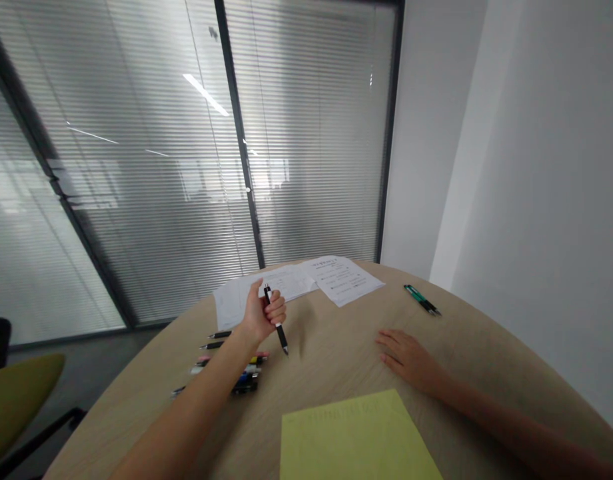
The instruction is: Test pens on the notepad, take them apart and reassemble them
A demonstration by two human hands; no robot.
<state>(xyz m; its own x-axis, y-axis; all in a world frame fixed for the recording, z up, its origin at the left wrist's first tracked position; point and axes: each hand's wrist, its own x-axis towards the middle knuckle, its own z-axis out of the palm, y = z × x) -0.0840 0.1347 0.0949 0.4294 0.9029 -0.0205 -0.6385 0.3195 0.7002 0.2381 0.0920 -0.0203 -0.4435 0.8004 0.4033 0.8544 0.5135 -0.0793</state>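
Left hand [260, 313] lifted above the counter [336, 333], grip closed around a black pen [281, 337]: fingers curled over the upper barrel, thumb up beside the white top end, tip slanting down and to the right, clear of the wood. Held over the middle-left of the counter, just beyond a row of pens and markers [226, 367] lying side by side near the left forearm, black ones farther out, pink, yellow and blue ones nearer.

Right hand [409, 360] palm down on the counter, well apart from the pen, grip wide and flat, fingers stretched toward the left, holding nothing.

Between the two forearms, at the near edge, a yellow sheet [356, 437] lying flat, faint print on it too blurred to read. Past the left hand, white papers [344, 279] spread along the far edge, overlapping a little, printed lines too small to make out. Off to the right of those, near the far right edge, a green pen [414, 292] with a dark one just beside it.

Beyond the counter, a glass wall [136, 167] with closed blinds; at lower left, an olive chair [16, 393] with a black arm.
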